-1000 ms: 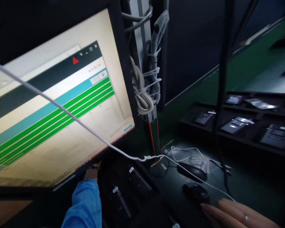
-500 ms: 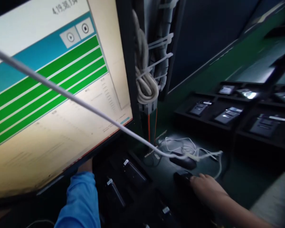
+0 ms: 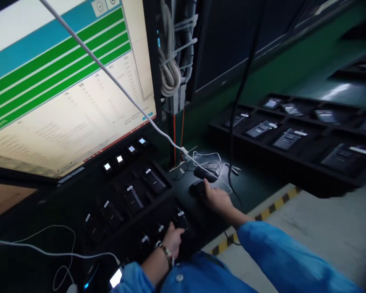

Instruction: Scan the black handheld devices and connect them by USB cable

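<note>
**Two hands working at a dark test bench under a large monitor**

A person in blue sleeves is leaning over a dark bench, seen from a head camera looking down. The right hand (image 3: 217, 198) is resting on a black mouse (image 3: 197, 188) near the centre of the view, fingers curled down over its near end; the palm is hiding how tightly they are closing, so the grip cannot be told for sure. A second dark mouse-shaped object (image 3: 205, 173) is lying just beyond it, toward twelve o'clock, among loose white cables (image 3: 213, 160).

The left hand (image 3: 172, 240), wearing a beaded bracelet at the wrist, is sitting at about six o'clock from the mouse, fingers bent together and pressing on a small black device (image 3: 181, 220) in the near row of a black tray (image 3: 134, 228). More small devices (image 3: 154, 181) are lying in the tray's other slots, some showing lit screens.

At ten o'clock a large monitor (image 3: 64, 89) is showing green bars on a pale window. A white cable (image 3: 110, 73) is crossing in front of it. At two o'clock, well apart from the hands, another black tray (image 3: 293, 158) is holding more devices.
</note>
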`<control>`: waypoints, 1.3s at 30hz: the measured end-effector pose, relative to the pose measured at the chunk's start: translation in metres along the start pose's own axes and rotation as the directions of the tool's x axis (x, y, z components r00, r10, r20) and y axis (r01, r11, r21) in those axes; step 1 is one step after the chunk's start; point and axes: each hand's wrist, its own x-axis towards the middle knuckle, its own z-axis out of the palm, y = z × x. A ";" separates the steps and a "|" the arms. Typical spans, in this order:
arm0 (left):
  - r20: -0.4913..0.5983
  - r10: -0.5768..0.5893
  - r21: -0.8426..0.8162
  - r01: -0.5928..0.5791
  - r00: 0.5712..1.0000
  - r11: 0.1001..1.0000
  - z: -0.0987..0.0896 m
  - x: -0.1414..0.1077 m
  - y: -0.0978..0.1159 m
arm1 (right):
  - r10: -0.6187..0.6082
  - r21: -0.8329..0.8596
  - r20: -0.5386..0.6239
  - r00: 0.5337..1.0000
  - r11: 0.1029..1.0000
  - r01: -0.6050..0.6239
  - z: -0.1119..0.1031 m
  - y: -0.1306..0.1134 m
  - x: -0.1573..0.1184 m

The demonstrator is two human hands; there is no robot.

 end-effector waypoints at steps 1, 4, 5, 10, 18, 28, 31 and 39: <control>-0.037 -0.010 0.010 0.011 0.999 1.000 0.011 0.013 -0.006 | 0.006 0.030 -0.016 1.000 1.000 -0.006 -0.006 -0.001 -0.002; -0.093 -0.034 0.069 0.040 0.995 0.997 0.028 0.040 -0.013 | -0.011 0.138 -0.003 1.000 0.990 0.011 -0.030 -0.006 -0.014; -0.103 -0.024 0.093 0.033 0.994 0.995 0.030 0.045 -0.015 | -0.040 0.179 0.014 0.999 0.983 0.037 -0.038 -0.008 -0.020; -0.150 0.174 0.172 -0.148 0.973 0.974 0.032 0.057 -0.029 | -0.146 0.331 0.066 0.987 0.936 0.116 -0.066 -0.014 -0.068; -0.026 0.424 0.056 -0.422 0.905 0.905 0.017 0.045 -0.051 | -0.122 0.572 0.144 0.982 0.820 0.018 -0.044 -0.010 -0.135; -0.016 0.548 0.092 -0.544 0.836 0.834 -0.008 0.021 -0.052 | -0.140 0.417 0.018 0.990 0.901 0.120 -0.044 -0.027 -0.157; -0.031 0.554 0.127 -0.547 0.832 0.828 -0.011 0.020 -0.055 | -0.160 0.380 -0.029 0.987 0.911 0.159 -0.048 -0.027 -0.158; -0.029 0.562 0.136 -0.554 0.826 0.821 -0.015 0.023 -0.057 | -0.197 0.367 -0.039 0.980 0.909 0.197 -0.053 -0.027 -0.157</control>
